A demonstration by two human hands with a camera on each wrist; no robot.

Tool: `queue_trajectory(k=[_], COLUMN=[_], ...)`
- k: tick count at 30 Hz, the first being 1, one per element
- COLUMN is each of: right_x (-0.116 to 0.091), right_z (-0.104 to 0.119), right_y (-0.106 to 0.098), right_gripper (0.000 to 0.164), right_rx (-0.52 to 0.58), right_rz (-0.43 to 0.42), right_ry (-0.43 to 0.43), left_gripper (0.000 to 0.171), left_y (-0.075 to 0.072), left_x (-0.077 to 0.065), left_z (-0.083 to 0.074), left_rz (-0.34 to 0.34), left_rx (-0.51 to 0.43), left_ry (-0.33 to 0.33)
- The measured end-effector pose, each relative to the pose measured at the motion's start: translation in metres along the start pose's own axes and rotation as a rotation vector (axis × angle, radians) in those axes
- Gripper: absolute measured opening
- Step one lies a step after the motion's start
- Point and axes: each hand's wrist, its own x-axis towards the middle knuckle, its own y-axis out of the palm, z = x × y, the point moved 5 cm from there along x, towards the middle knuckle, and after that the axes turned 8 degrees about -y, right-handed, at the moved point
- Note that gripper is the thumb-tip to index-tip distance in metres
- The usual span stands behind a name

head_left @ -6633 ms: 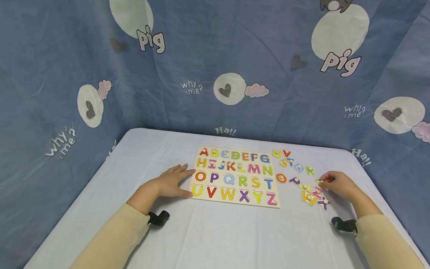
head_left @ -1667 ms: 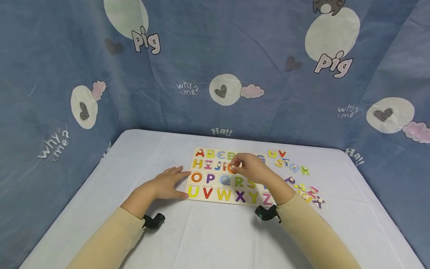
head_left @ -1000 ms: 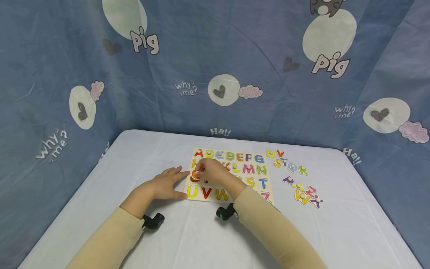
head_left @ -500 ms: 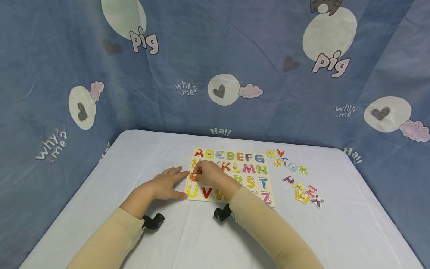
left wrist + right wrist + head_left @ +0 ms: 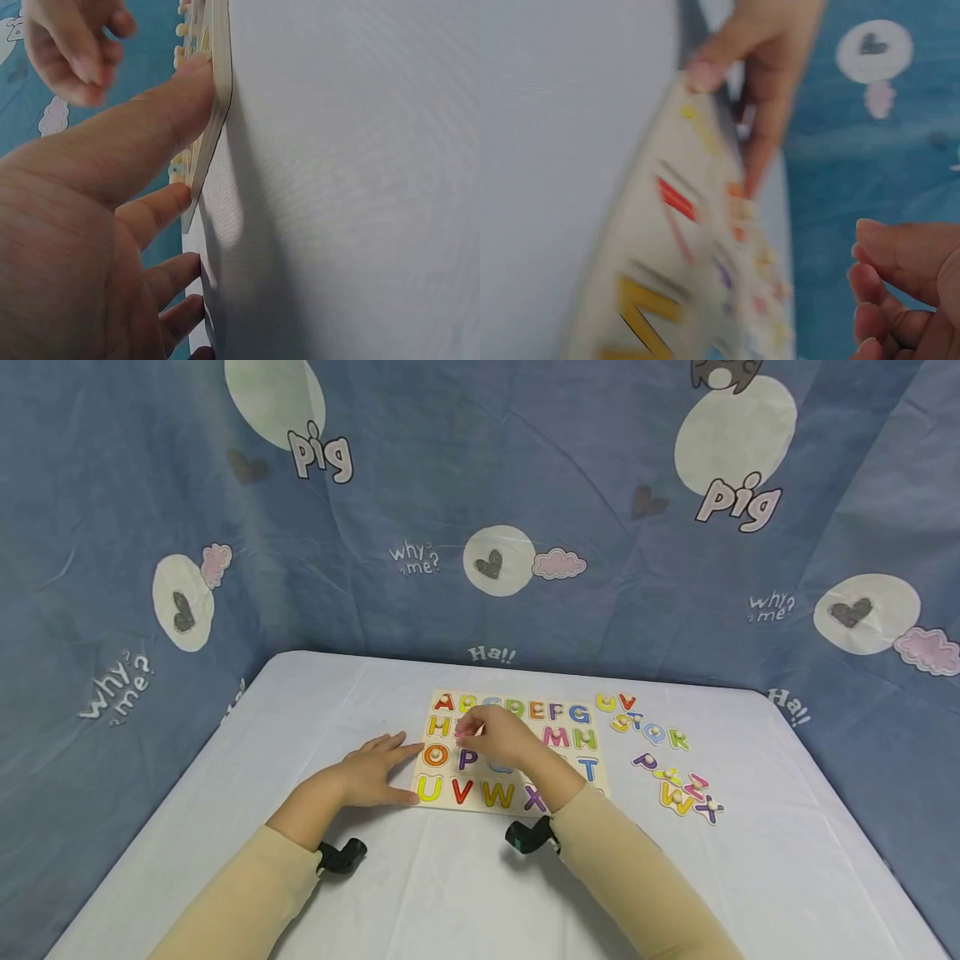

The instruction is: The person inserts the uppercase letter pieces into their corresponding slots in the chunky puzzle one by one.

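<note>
Head view shows us the pale wooden alphabet board with coloured letters [image 5: 480, 777] lying flat on the white cloth-covered table [image 5: 450, 893], with a bare hand at its left edge and another above it. Our left hand [image 5: 367, 774] has its fingers spread and grips nothing; in the left wrist view its thumb [image 5: 161, 112] rests on the board's edge and the index fingertip touches the rim near a corner. Our right hand [image 5: 498, 735] is raised over the board's second row, hiding several letters, its fingers loosely bent; the right wrist view shows a gap between thumb and fingers, with nothing held. Just below and left of it, the orange wooden O piece with a round knob [image 5: 435, 755] sits in the third row, over the yellow U shape [image 5: 430, 788]. Right of the board, loose knobbed letters lie on the cloth: among them the purple P [image 5: 645, 762] by itself, the light-blue Q [image 5: 654, 733] beside the green R [image 5: 678, 740], and the orange-yellow W [image 5: 676, 798] near the purple X [image 5: 708, 808] and pink Z [image 5: 696, 785]. Beige sleeves [image 5: 637, 881] cover both forearms.
</note>
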Motion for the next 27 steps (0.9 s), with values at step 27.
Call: queue_trajectory(k=[27], right_x=[-0.132], right_z=[-0.094], right_y=[-0.127], right_gripper=[0.023], right_rx=[-0.112], right_rz=[-0.232], right_ry=[0.211], left_gripper=[0.090], left_y=[0.000], left_x=[0.000], left_z=[0.001], left_rz=[-0.010], left_rx=[-0.015], left_ry=[-0.015])
